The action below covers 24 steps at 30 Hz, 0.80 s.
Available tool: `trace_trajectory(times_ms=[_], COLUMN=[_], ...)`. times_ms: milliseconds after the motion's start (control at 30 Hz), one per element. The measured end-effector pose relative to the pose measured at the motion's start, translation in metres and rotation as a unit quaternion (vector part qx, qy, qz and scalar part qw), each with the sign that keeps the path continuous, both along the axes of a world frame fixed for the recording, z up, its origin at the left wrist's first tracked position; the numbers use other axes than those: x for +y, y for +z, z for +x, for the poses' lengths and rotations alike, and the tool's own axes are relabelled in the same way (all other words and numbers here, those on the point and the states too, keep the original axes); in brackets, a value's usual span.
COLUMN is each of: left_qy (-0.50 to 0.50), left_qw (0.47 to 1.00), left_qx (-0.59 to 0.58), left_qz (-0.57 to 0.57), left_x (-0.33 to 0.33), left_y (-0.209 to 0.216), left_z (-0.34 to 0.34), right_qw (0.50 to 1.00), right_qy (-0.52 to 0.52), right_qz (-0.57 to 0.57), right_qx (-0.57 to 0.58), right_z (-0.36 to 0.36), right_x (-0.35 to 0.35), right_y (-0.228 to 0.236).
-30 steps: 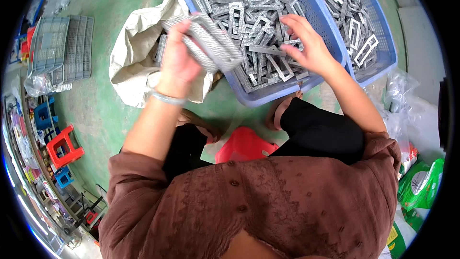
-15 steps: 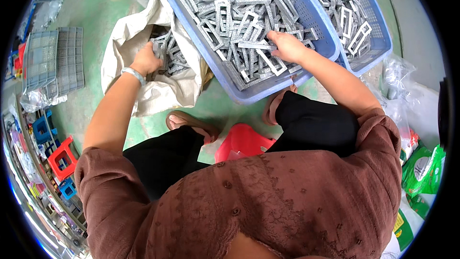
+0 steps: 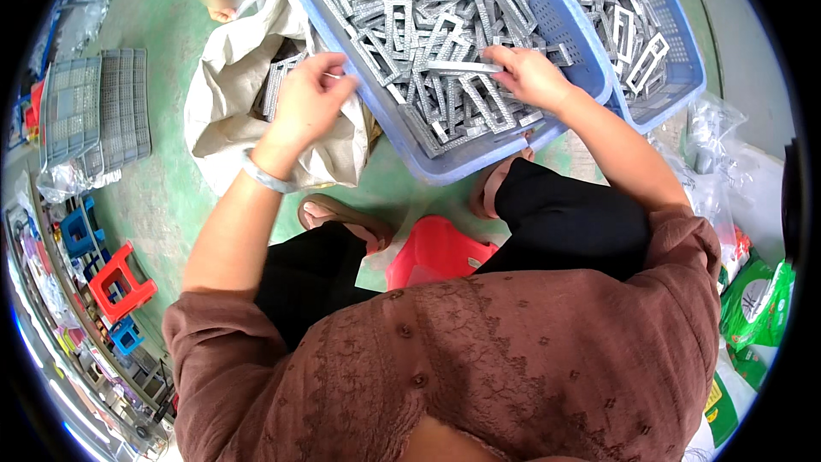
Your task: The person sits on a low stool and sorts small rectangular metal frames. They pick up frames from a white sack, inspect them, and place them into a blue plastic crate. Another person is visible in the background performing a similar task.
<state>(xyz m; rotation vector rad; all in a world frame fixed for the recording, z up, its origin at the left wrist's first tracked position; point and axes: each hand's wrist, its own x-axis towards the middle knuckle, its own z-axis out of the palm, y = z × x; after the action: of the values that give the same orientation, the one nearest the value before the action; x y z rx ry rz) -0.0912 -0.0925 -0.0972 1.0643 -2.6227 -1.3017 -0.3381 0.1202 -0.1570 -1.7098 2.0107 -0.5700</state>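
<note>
My right hand [image 3: 537, 79] is in the near part of a blue plastic basket [image 3: 457, 169]. Its thumb and fingers pinch the end of a silver-grey rectangular frame [image 3: 462, 67], which lies edge-on over many similar frames. Above the right side of a white woven sack [image 3: 218, 120], close to the basket's left rim, hovers my left hand [image 3: 310, 103]. Its fingers are loosely bent and apart, with nothing visible in them. More grey frames [image 3: 278, 85] show inside the sack's mouth, partly covered by that hand.
A second blue basket [image 3: 684, 90] of frames adjoins on the right. Another person's hands [image 3: 224, 10] are beyond the sack. Grey crates [image 3: 94, 111] and a red stool [image 3: 120, 281] are at left; a red plastic seat [image 3: 438, 252] is between my legs. Plastic bags [image 3: 714, 137] lie right.
My left hand has come up out of the sack and moved right toward the basket. The right hand has lifted slightly, with a frame at its fingertips. The other person's hands have shifted.
</note>
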Motion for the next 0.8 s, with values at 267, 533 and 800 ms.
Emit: trace_trajectory(times_ms=[267, 533, 800], left_qy=[0.146, 0.148, 0.173], left_qw=[0.89, 0.82, 0.796], left_qx=[0.093, 0.131, 0.18], left_qz=[0.422, 0.538, 0.551], left_x=[0.06, 0.068, 0.067], left_y=[-0.004, -0.017, -0.012], left_z=[-0.03, -0.036, -0.041], right_qw=[0.986, 0.981, 0.982], right_qy=[0.031, 0.015, -0.038], right_qz=[-0.161, -0.194, -0.178], right_qx=[0.044, 0.018, -0.044], right_z=[0.007, 0.013, 0.011], right_x=[0.01, 0.009, 0.009], right_y=[0.049, 0.064, 0.062])
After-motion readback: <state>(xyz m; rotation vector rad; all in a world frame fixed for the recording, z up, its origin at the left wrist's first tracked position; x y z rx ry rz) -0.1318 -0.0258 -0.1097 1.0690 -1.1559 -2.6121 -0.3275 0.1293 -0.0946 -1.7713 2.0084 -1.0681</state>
